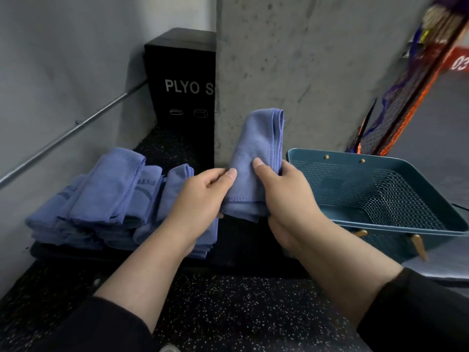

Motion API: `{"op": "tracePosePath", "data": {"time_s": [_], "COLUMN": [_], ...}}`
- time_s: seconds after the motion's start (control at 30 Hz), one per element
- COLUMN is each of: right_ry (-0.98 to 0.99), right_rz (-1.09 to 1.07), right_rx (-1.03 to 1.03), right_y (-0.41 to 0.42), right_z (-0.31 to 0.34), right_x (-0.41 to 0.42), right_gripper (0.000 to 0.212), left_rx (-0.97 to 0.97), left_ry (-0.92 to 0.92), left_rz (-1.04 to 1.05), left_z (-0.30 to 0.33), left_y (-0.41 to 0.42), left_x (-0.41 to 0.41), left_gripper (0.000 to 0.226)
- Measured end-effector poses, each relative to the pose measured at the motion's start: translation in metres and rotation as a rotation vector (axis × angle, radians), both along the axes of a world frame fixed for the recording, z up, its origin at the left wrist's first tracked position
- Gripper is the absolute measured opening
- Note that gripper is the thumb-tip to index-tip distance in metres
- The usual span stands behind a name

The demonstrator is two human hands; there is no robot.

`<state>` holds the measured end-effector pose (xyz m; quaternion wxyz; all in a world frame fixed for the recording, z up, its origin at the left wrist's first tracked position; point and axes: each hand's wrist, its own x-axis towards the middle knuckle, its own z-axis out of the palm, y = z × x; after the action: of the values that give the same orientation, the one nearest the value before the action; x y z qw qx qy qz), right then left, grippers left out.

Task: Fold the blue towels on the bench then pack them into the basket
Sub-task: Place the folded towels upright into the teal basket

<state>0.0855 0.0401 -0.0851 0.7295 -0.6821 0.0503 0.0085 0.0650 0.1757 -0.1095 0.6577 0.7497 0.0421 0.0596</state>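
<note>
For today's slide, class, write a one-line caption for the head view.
Both hands, left hand and right hand, hold a folded blue towel beside the teal basket.

White capitals "PLYO S" stand on the front of the black box (181, 80) at about eleven o'clock; the word runs on behind the concrete pillar (291, 72) and is cut off there. Below the letters sit two small white outline drawings of boxes. Far at two o'clock, a red sign (458, 60) bears white figures that read "03", tilted and partly out of frame. At nine o'clock, one of the stacked blue towels (148, 185) carries darker printed letters, seemingly "FIT", reversed or upside down and too folded to read surely.
</note>
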Motion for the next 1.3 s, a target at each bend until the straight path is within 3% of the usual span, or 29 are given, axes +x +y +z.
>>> {"op": "tracePosePath", "data": {"time_s": [0.2,0.37,0.47,0.6,0.8,0.97,1.1,1.2,1.3], "right_ry": [0.027,0.102,0.213,0.434,0.597,0.762,0.785,0.770,0.552], "right_rz": [0.052,0.072,0.101,0.203,0.341,0.476,0.513,0.598,0.682], "right_rx": [-0.114,-0.315,-0.505,-0.613,-0.777,-0.759,-0.656,-0.942,-1.477], "right_y": [-0.066,-0.149,-0.193,-0.225,-0.226,-0.226,-0.225,-0.225,-0.221], "right_z": [0.042,0.064,0.051,0.013,-0.045,-0.073,-0.085,-0.095,-0.089], "right_x": [0.014,0.056,0.082,0.108,0.133,0.136,0.143,0.148,0.154], "right_gripper": [0.018,0.023,0.032,0.041,0.015,0.012,0.013,0.030,0.040], "left_rx": [-0.102,0.056,0.141,0.218,0.251,0.269,0.270,0.286,0.307], "left_ry": [-0.070,-0.045,0.006,0.064,0.103,0.094,0.075,0.072,0.073], "left_rz": [-0.037,-0.003,0.010,-0.017,-0.036,-0.076,-0.086,-0.080,-0.080], "left_z": [0.003,-0.008,-0.019,-0.022,-0.030,-0.036,-0.042,-0.045,-0.048], "left_y": [-0.040,-0.065,-0.074,-0.089,-0.106,-0.112,-0.115,-0.114,-0.113], "left_x": [0.012,0.033,0.044,0.054,0.072,0.078,0.084,0.087,0.088], "left_gripper": [0.015,0.017,0.016,0.029,0.049,0.043,0.034,0.025,0.050]}}
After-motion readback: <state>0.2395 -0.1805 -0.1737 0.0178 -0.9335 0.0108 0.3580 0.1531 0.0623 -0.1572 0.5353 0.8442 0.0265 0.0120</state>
